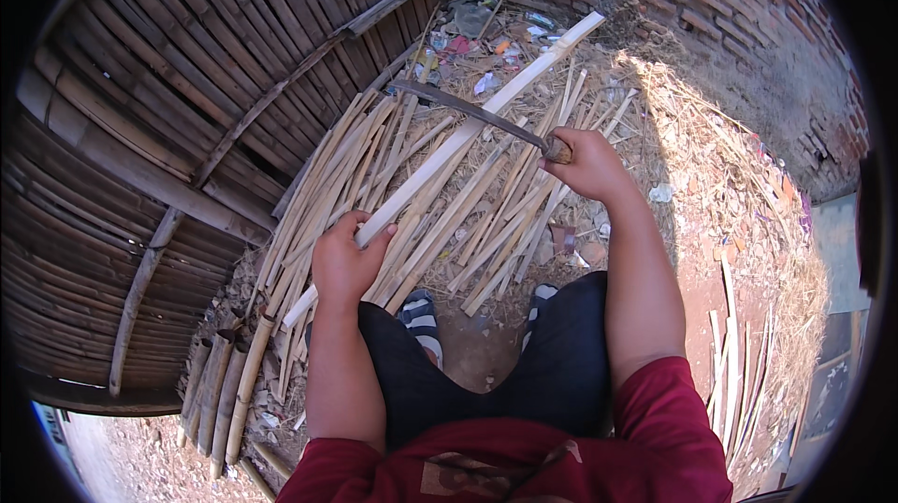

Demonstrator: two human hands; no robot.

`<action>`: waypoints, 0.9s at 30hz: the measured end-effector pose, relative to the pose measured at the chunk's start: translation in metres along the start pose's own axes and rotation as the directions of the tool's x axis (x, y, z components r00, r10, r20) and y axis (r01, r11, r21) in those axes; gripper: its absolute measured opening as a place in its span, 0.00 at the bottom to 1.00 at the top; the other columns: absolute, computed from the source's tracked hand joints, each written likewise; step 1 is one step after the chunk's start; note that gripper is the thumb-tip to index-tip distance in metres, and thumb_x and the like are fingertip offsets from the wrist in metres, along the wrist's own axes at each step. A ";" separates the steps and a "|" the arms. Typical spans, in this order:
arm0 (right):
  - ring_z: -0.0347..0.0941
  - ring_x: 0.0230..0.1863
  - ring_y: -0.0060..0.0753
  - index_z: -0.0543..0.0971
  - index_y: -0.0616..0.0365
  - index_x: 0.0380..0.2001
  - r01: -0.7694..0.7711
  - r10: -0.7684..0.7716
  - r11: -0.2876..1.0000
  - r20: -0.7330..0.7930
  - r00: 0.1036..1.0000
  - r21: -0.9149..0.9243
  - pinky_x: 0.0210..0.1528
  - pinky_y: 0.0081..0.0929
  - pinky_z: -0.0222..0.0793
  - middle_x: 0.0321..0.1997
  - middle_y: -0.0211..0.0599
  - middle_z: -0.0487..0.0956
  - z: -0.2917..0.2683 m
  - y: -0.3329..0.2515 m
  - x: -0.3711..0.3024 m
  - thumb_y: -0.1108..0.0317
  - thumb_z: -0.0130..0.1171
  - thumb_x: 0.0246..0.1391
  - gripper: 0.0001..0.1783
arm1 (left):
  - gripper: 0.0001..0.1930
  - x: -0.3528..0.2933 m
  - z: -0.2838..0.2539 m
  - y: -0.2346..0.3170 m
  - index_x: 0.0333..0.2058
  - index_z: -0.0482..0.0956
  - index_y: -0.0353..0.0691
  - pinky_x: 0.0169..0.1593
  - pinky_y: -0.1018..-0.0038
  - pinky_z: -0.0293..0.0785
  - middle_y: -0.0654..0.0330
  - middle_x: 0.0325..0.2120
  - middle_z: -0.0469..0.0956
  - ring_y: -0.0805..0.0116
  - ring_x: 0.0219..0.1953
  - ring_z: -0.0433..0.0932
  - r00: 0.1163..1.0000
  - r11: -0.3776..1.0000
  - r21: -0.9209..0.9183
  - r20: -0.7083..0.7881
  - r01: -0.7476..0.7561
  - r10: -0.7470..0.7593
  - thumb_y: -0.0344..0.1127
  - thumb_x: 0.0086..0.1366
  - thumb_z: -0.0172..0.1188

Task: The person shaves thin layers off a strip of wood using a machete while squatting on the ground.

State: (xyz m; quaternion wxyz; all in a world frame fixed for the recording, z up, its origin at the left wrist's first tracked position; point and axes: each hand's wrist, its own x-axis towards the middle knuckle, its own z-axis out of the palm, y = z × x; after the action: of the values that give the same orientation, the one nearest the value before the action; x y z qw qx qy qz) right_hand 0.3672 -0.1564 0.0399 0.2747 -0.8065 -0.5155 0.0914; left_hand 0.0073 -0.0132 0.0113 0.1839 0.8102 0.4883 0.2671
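Observation:
My left hand [348, 258] is closed around a long pale bamboo strip [426, 172] near its lower end. The strip slants up and away to the right, its far end near the brick wall. In my right hand [589, 166] is the wooden handle of a machete [488, 114]. Its dark, long blade points left and lies across the strip, about midway along it; whether the edge bites into the bamboo I cannot tell. Below both hands, many split bamboo strips [477, 208] are spread in a loose pile on the ground.
A bamboo slat wall [178, 63] rises at the left, a brick wall [739, 7] at the back right. Whole bamboo poles [217, 391] lie at the lower left. Litter [468, 21] fills the far corner. More thin strips [734, 363] lie at the right, near dry straw.

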 end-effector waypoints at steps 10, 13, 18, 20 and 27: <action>0.83 0.50 0.61 0.86 0.54 0.53 0.048 -0.048 0.998 -0.004 0.999 0.052 0.53 0.48 0.78 0.46 0.53 0.87 0.007 0.017 0.001 0.54 0.75 0.54 0.26 | 0.24 0.001 0.001 0.000 0.44 0.89 0.41 0.37 0.59 0.81 0.49 0.25 0.85 0.49 0.30 0.87 1.000 0.999 -0.035 -0.023 -0.019 0.018 0.54 0.58 0.79; 0.84 0.49 0.61 0.85 0.54 0.54 -0.187 0.195 0.980 -0.172 0.966 0.064 0.52 0.47 0.78 0.45 0.54 0.87 0.000 0.034 0.006 0.53 0.75 0.55 0.26 | 0.24 0.001 -0.001 -0.003 0.44 0.89 0.42 0.38 0.59 0.82 0.48 0.26 0.86 0.49 0.31 0.88 1.000 1.000 -0.022 -0.017 0.012 -0.012 0.54 0.58 0.79; 0.84 0.43 0.50 0.85 0.58 0.49 -0.141 0.167 0.984 -0.272 0.948 0.112 0.48 0.44 0.77 0.39 0.52 0.86 -0.007 0.045 0.002 0.55 0.77 0.55 0.24 | 0.24 0.000 -0.001 0.001 0.44 0.89 0.43 0.38 0.58 0.82 0.48 0.26 0.86 0.48 0.32 0.88 1.000 1.000 -0.025 -0.013 -0.004 0.003 0.55 0.58 0.79; 0.85 0.40 0.46 0.85 0.59 0.46 -0.101 0.120 0.990 -0.206 0.971 0.098 0.46 0.43 0.76 0.36 0.51 0.85 -0.004 0.036 0.000 0.56 0.78 0.54 0.23 | 0.24 0.000 -0.001 0.003 0.44 0.89 0.43 0.38 0.58 0.82 0.48 0.26 0.86 0.48 0.31 0.88 1.000 1.000 -0.017 -0.001 0.001 -0.001 0.55 0.58 0.79; 0.83 0.50 0.59 0.86 0.54 0.50 0.109 -0.094 0.992 0.212 0.973 -0.061 0.53 0.49 0.78 0.46 0.53 0.87 0.003 -0.029 -0.001 0.55 0.75 0.54 0.23 | 0.25 0.001 0.003 -0.005 0.44 0.89 0.41 0.36 0.60 0.81 0.49 0.23 0.85 0.50 0.28 0.87 0.999 0.999 -0.008 -0.034 -0.037 0.037 0.55 0.58 0.79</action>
State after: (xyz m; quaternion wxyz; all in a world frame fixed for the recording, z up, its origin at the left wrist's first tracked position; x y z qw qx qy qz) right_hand 0.3426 -0.1469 0.0526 0.1939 -0.7745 -0.5850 0.1426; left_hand 0.0057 -0.0104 0.0061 0.1745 0.8136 0.4751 0.2861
